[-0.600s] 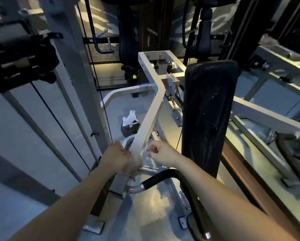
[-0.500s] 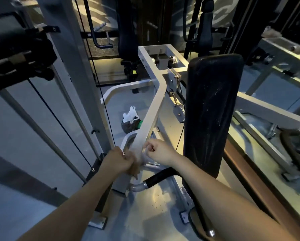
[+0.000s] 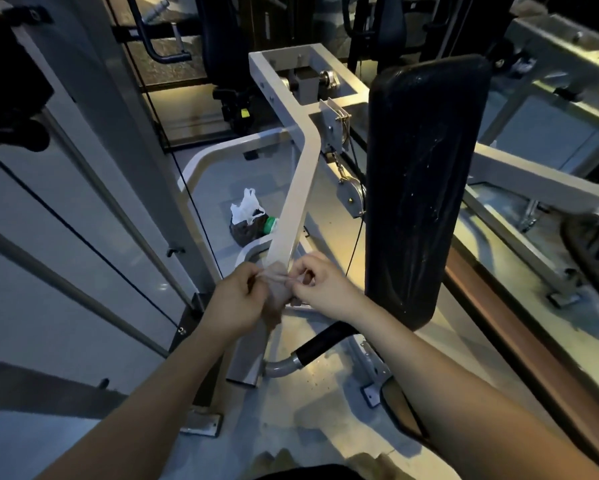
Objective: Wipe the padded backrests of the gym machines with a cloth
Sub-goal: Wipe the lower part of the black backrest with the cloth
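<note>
Low in the view, just left of the padded backrest (image 3: 419, 188), both hands are working a small pale cloth (image 3: 276, 289) in front of the slanting white frame bar (image 3: 295, 202). By my reading the cloth is being unfolded or refolded and wiping is not yet under way, so the first risk is lying in the handling: the fabric is looking thin and bunched, and if one pinch is slipping while the other is pulling, it could be dropping to the floor near the plastic bag (image 3: 245, 209). A bunched cloth would also be giving only narrow contact, leaving some of the pale streaks and specks on the black pad untouched. The black-gripped handle (image 3: 326, 336) is curving up just below the right forearm and could be snagging the arm as it is swinging toward the pad.

The left hand (image 3: 237, 301) is curling its fingers inward, pinching the cloth's left edge between thumb and fingertips. The right hand (image 3: 320, 289) is doing likewise on the right edge, fingers bent, thumb and forefinger nipping the fabric. Neither hand is touching the backrest, which is standing upright, near but apart, to the right of the right hand. Whether the cloth is touching the bar behind it I cannot tell
</note>
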{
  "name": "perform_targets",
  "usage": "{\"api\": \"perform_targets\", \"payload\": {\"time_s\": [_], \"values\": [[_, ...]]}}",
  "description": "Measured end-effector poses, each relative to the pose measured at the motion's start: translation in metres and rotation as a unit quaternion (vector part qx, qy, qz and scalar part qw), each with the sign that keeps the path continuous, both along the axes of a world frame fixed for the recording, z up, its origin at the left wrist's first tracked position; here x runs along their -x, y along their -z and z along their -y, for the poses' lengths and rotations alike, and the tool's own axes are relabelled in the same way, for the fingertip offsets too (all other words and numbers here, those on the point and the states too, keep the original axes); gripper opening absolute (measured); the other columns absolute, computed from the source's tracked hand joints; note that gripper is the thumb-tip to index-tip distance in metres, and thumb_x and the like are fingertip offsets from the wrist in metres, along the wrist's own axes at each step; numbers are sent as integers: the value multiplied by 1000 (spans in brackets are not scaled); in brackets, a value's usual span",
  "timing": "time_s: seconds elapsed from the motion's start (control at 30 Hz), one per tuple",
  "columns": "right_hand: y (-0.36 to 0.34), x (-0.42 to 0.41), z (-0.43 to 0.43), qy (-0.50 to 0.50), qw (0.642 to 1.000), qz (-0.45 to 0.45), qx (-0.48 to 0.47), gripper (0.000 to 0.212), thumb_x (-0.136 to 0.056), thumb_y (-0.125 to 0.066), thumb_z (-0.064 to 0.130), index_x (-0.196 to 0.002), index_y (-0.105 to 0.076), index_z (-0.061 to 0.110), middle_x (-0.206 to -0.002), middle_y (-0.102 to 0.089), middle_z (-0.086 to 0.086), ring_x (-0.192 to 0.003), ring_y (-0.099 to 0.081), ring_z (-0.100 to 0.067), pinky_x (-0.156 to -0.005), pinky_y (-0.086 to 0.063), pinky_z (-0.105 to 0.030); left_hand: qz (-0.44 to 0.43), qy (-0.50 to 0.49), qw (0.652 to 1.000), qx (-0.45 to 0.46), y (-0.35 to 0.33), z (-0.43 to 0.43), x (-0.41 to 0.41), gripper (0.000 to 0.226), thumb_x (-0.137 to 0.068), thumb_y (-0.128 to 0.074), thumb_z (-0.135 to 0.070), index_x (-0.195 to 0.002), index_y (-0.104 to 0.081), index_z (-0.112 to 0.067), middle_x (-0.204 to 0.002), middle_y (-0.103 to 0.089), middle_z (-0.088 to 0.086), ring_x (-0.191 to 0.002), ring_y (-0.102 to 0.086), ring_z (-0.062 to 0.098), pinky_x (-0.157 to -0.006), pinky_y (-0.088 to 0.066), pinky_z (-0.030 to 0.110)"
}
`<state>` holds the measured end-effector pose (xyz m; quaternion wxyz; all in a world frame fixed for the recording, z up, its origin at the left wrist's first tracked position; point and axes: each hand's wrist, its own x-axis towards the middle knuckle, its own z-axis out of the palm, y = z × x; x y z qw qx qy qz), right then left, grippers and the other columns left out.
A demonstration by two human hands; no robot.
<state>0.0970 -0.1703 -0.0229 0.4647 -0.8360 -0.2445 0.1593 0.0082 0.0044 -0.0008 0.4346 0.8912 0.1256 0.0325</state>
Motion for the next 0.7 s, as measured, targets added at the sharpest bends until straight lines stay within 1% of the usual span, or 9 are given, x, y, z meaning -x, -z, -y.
{"api": "perform_targets", "payload": {"time_s": [0.1, 0.2, 0.27, 0.33, 0.4, 0.47, 0.57, 0.63, 0.7], "values": [[-11, 3, 34, 23, 998, -30, -55, 19, -86, -71, 17, -98, -57, 22, -118, -54, 4, -109, -55, -9, -98, -49, -34, 2, 25, 997, 70, -12, 28, -15, 22, -100, -46, -13, -93, -62, -25, -85, -65, -4, -73, -58, -1, -57, -41, 10], [-18, 10, 74, 38, 991, -92, -91, 40, -86, -74, 13, -119, -55, 25, -124, -62, 4, -116, -59, -10, -100, -49, -37, -9, 54, 990, 130, -17, 63, -26, 27, -99, -43, -13, -96, -68, -22, -92, -66, 0, -85, -60, 7, -66, -45, 16], [-19, 14, 103, 70, 984, -113, -119, 41, -88, -73, 7, -124, -57, 20, -113, -69, -7, -105, -66, -17, -96, -51, -39, -9, 76, 989, 123, -17, 90, -30, 28, -99, -44, -13, -100, -70, -24, -100, -66, -4, -93, -60, 6, -73, -45, 16], [-16, 14, 137, 97, 982, -99, -125, 25, -90, -72, 9, -112, -63, 17, -99, -69, -10, -88, -66, -21, -87, -55, -42, -7, 88, 988, 129, -17, 120, -33, 29, -101, -45, -10, -100, -69, -27, -100, -66, -8, -90, -61, 0, -74, -51, 15], [-12, 10, 173, 109, 981, -97, -130, 12, -91, -73, 13, -97, -66, 20, -92, -65, -3, -80, -61, -14, -75, -54, -35, -14, 95, 984, 152, -17, 154, -35, 25, -104, -45, -12, -102, -67, -24, -98, -65, -6, -83, -61, -6, -68, -50, 10], [-5, 3, 208, 124, 975, -114, -148, 11, -91, -73, 13, -92, -65, 20, -94, -64, 0, -79, -59, -12, -70, -52, -33, -25, 94, 983, 154, -10, 189, -41, 20, -107, -44, -19, -104, -64, -23, -92, -65, -3, -75, -60, -5, -61, -44, 6], [13, -8, 263, 137, 971, -123, -150, 9, -91, -71, 12, -93, -63, 15, -96, -65, -2, -79, -60, -14, -67, -51, -32, -64, 79, 986, 129, 9, 247, -51, 15, -107, -46, -30, -102, -60, -30, -84, -64, -3, -68, -58, 2, -62, -45, 18], [25, -16, 301, 141, 969, -137, -150, 11, -90, -70, 8, -92, -60, 12, -114, -67, 4, -93, -64, -15, -72, -49, -29, -82, 57, 987, 126, 18, 290, -55, 13, -106, -50, -25, -97, -58, -31, -88, -68, -1, -72, -60, 10, -62, -46, 20], [39, -21, 341, 135, 971, -135, -143, 14, -89, -68, 3, -88, -55, 8, -105, -66, 4, -94, -64, -17, -71, -45, -25, -107, 45, 986, 121, 27, 333, -57, 13, -104, -54, -21, -95, -59, -28, -87, -69, 1, -72, -64, 15, -63, -52, 25]]}}
